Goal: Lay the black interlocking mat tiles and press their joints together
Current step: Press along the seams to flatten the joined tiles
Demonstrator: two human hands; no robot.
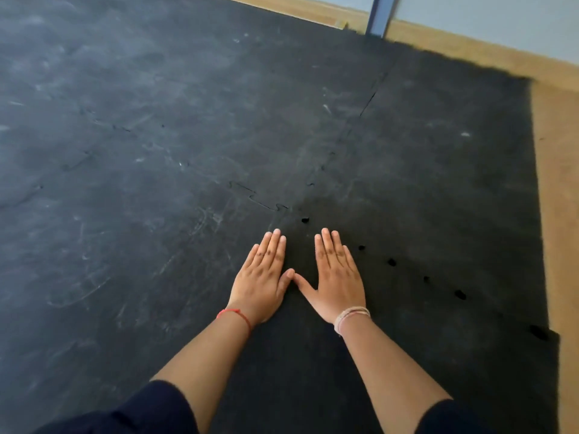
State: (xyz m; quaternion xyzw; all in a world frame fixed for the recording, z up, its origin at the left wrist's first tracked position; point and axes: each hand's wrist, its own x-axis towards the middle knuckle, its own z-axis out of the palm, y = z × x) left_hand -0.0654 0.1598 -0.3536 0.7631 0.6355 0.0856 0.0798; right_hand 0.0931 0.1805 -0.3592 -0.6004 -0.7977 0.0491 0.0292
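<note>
Hands flat, fingers spread and grasping nothing, left hand (261, 278) and right hand (336, 277) straddle the joint (305, 219) running straight ahead between mat tiles (438, 198), both equally near.

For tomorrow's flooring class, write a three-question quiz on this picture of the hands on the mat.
1. True or false: both hands lie flat, palms down, on the mat.
2. Which wrist has the red thread? A) left B) right
3. Fill in: the two ____ tips touch.

Key: 1 true: left hand, right hand. 2 A: red thread. 3 thumb.
</note>
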